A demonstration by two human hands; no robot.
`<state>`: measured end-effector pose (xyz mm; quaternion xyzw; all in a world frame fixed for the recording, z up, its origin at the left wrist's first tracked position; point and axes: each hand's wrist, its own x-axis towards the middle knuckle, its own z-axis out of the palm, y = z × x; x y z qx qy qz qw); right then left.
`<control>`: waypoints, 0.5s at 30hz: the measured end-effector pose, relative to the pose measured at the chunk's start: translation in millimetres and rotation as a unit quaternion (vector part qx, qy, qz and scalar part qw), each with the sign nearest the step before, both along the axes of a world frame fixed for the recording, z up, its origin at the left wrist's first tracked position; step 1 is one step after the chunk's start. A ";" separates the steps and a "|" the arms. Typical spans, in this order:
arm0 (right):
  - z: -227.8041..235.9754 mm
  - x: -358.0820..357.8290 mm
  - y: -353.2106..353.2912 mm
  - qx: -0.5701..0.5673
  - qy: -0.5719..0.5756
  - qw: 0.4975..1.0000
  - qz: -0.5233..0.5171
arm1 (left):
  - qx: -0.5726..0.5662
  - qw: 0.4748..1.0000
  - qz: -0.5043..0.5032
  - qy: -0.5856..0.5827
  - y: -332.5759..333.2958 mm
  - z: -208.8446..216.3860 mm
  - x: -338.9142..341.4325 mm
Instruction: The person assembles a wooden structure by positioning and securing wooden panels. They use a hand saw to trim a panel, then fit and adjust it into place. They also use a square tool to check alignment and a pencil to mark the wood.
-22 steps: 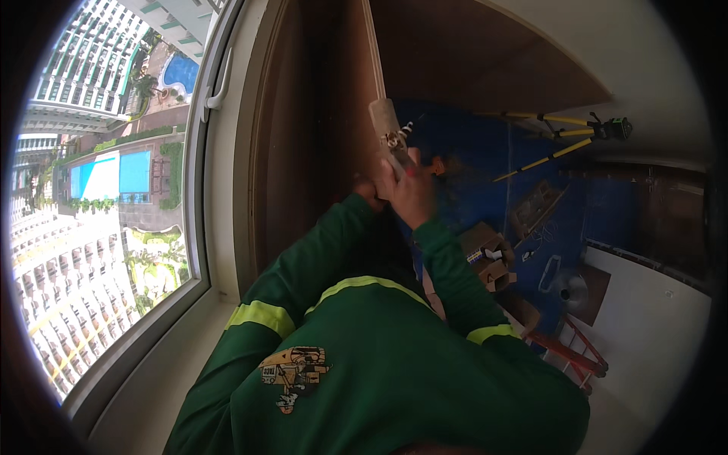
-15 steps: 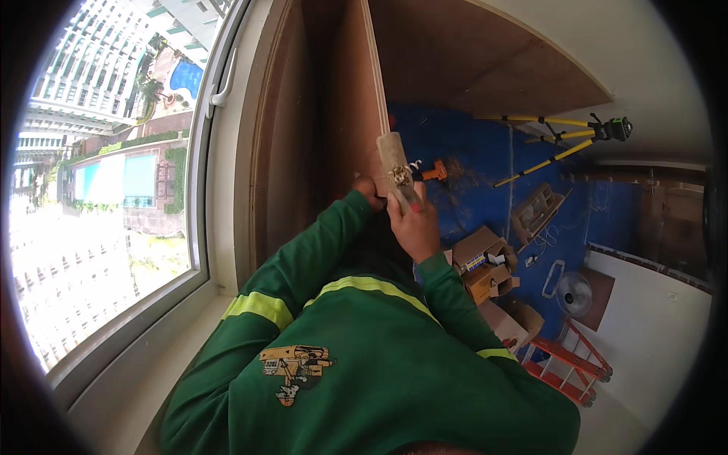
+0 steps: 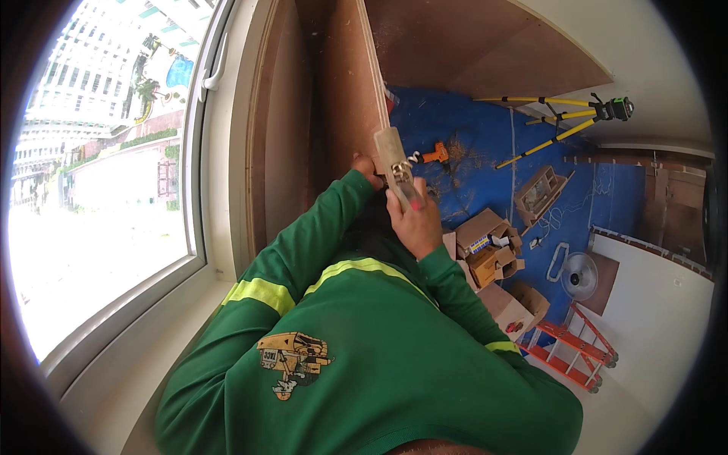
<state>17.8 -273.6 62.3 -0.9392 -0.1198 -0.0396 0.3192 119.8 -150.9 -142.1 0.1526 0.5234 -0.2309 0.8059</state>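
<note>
While the right hand (image 3: 419,226) is closed around the near end of a wooden plane (image 3: 390,148), the tool extends from it toward the far side, leaning a little to the left. Its long axis runs nearly in line with the pale edge (image 3: 370,57) of a plywood panel (image 3: 345,91), and its far end covers part of that edge; from above, I cannot tell whether its sole touches. Curled shavings (image 3: 413,158) sit around its middle.

The left hand (image 3: 367,168) is just left of the plane, against the panel's left face; whether it grips or only presses, I cannot tell. The right hand is the nearer to the person's body, the left slightly farther off. To the right of the plane, an orange drill (image 3: 436,154) lies on the blue floor covering (image 3: 485,136), with cardboard boxes (image 3: 481,225) on the near side.
</note>
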 end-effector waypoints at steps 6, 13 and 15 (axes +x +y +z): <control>-4.1 127.0 37.5 0.028 0.073 0.995 -0.068 | 0.006 0.998 0.057 0.035 -0.3 16.2 -0.3; -14.4 156.8 39.6 0.008 0.046 0.997 -0.055 | -0.026 0.998 0.066 0.001 -1.5 -9.1 1.8; -2.7 67.7 12.9 0.017 0.007 1.000 -0.001 | -0.060 0.996 0.061 -0.009 -4.5 -13.8 -2.9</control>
